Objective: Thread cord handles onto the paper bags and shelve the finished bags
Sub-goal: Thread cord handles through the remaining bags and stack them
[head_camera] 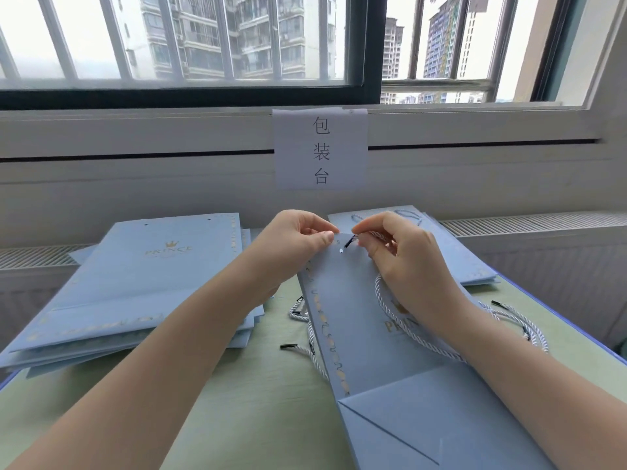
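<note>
My left hand [298, 242] pinches the top edge of the flat blue paper bag [366, 320] between thumb and forefinger, holding the lip steady; my right hand [403, 256] is closed on the white twisted cord [400, 320], gripping it just behind its black tip [349, 241]; neither hand is free.

The bag lies flat on the green table [237, 401] right in front of me, its long axis running away from me and leaning a little to the left, folded bottom nearest my chest and mouth farthest off under my fingers; the small punched hole [340, 251] sits near that far edge, between my two hands. The tip hangs just above and to the right of the hole, slanting down and leftward toward it, close but not yet through; so what matters, as I judge it, is that short gap and the tilt of the tip against the paper. My right hand is the nearer to the hole and carries the cord; the left only braces.

The rest of the cord loops back under my right wrist across the bag's face and off its right side; spare cords [298, 312] lie loose on the table at the bag's left edge and others to the right. To my left is a stack of unthreaded bags [142, 276] with open holes; behind my right hand lie bags with handles fitted [451, 249]; I see no shelf from here.
</note>
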The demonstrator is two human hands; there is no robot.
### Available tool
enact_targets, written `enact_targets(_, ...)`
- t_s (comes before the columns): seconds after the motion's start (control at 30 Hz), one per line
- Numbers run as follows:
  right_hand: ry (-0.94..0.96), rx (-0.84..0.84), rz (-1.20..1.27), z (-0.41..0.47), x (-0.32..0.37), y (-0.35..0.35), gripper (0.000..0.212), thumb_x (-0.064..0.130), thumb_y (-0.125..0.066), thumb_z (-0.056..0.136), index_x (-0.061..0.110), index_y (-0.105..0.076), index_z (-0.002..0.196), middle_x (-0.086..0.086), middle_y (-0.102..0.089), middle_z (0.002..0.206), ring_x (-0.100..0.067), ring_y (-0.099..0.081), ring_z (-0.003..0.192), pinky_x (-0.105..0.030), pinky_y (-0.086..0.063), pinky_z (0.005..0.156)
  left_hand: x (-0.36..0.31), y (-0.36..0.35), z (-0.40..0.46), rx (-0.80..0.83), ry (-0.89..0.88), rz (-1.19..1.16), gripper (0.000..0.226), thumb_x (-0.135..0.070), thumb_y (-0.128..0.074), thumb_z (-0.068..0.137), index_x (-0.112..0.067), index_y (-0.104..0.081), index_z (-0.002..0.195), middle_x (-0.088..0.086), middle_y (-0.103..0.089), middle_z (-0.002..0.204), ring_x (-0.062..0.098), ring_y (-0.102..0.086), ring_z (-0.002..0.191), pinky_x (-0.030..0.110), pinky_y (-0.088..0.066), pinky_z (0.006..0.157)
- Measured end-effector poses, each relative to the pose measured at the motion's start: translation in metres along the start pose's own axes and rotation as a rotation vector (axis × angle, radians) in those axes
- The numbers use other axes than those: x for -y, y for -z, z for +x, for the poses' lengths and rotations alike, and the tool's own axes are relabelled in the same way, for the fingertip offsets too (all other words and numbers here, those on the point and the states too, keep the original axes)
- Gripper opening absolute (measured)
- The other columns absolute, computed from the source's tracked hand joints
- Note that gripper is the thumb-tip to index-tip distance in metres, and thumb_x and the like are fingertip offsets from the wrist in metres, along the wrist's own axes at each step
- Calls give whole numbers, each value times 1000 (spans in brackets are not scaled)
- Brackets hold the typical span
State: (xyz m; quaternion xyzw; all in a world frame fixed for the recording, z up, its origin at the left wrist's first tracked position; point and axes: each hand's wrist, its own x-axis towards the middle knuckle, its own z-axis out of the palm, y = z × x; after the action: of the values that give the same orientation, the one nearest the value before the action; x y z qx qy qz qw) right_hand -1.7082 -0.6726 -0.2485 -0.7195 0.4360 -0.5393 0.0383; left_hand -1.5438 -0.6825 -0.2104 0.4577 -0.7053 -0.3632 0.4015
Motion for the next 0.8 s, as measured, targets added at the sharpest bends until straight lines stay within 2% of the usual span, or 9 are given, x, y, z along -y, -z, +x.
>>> enact_targets(0.1,-18,-17,17,-1,-2,-2,8,5,-55,93,10,-61,93,13,-61,76,7,-55,70,-7,-39,64,-1,-1,1,-10,0,-25,17,-10,-54,95,-2,-67,103,12,-67,98,18,-60,93,25,-47,84)
enact_targets(0.13,-30,-32,34,-1,-3,-2,9,5,-51,94,11,-58,94,9,-62,76,1,-56,70,-11,-41,63,-2,-2,1,-12,0,-31,19,-12,-54,95,-1,-67,104,10,-67,98,19,-61,94,25,-47,85)
enact_targets(0.23,-43,-60,78,-1,-4,-2,10,6,-45,97,12,-52,97,0,-62,76,-12,-55,66,-32,-47,66,-5,-1,1,-23,-10,-52,21,-16,-56,94,-1,-68,101,17,-68,103,30,-63,102,41,-46,95)
enact_targets(0.3,-20,-52,76,-2,-3,-2,14,6,-44,97,14,-54,99,1,-60,75,-18,-53,65,-35,-45,64,-6,-2,1,-40,-33,-30,21,-17,-56,94,-1,-69,98,19,-68,102,31,-63,99,42,-47,93)
enact_targets(0.43,-7,-15,70,-2,-2,-2,13,4,-50,95,12,-61,97,4,-62,75,-13,-55,67,-21,-44,63,-2,-5,2,-72,-79,154,20,-16,-54,95,-2,-68,93,15,-68,91,21,-59,80,30,-49,75)
enact_targets(0.5,-9,10,57,-4,-2,-3,8,5,-56,92,11,-61,93,9,-63,76,-3,-57,72,-9,-41,65,2,-5,2,-50,-66,222,17,-15,-55,94,-5,-68,89,12,-67,88,18,-57,78,31,-49,75)
enact_targets(0.57,-5,43,28,-5,-4,-6,7,5,-60,90,12,-61,89,11,-61,76,6,-55,72,-4,-38,65,6,-4,2,-32,-52,264,16,-14,-55,93,-10,-68,84,7,-65,83,18,-57,81,29,-46,74)
enact_targets(0.7,98,91,-65,-6,-9,-11,5,6,-61,85,11,-63,85,10,-56,78,5,-53,77,-5,-38,68,14,-5,5,-78,-106,412,13,-16,-58,92,-14,-68,84,-2,-58,85,22,-47,109,26,-36,84)
enact_targets(0.8,158,118,-81,-6,-10,-13,6,10,-57,84,9,-63,85,7,-55,81,-4,-54,77,-13,-44,71,15,-6,6,-84,-144,393,12,-14,-59,91,-13,-66,81,0,-58,82,18,-53,93,26,-39,79)
